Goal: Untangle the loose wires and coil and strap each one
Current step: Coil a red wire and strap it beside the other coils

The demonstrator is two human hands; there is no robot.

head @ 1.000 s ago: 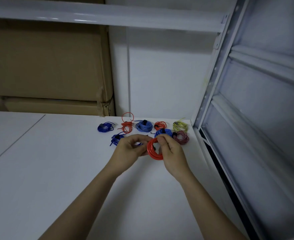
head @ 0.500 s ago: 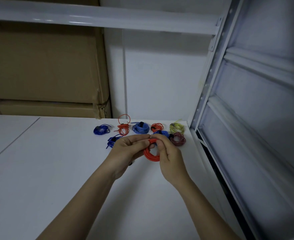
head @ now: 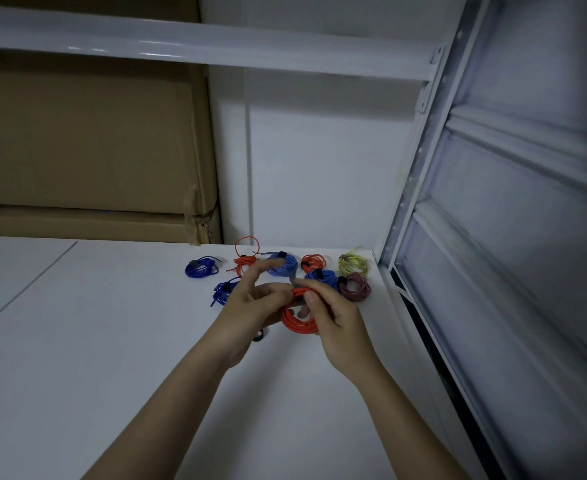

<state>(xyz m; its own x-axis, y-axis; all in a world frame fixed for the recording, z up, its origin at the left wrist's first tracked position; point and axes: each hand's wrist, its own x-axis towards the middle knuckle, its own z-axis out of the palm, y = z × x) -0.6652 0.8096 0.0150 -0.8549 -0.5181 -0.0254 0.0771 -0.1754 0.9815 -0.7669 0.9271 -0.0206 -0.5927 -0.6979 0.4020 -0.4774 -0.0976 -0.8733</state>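
A: What lies around you, from the left?

B: Two stacked cardboard boxes stand at the back left of the white table. Further right, wire bundles sit in a loose row near the wall: a dark blue coil, a loose blue tangle in front of it, an orange bundle with one loop standing up, a light blue coil, a small orange coil, a blue coil, a yellow-green coil and a maroon coil. A white shelf upright rises at the far right.

A: Does anything block your view?

B: Your left hand covers part of the tangle and the light blue coil.

A: And the wire you work on?

B: The orange coil is a tight ring of several turns, held above the table between your hands. Your left hand pinches its upper left side, two fingers spread upward. Your right hand grips its right side, thumb on top. A dark strap end shows below your left hand.
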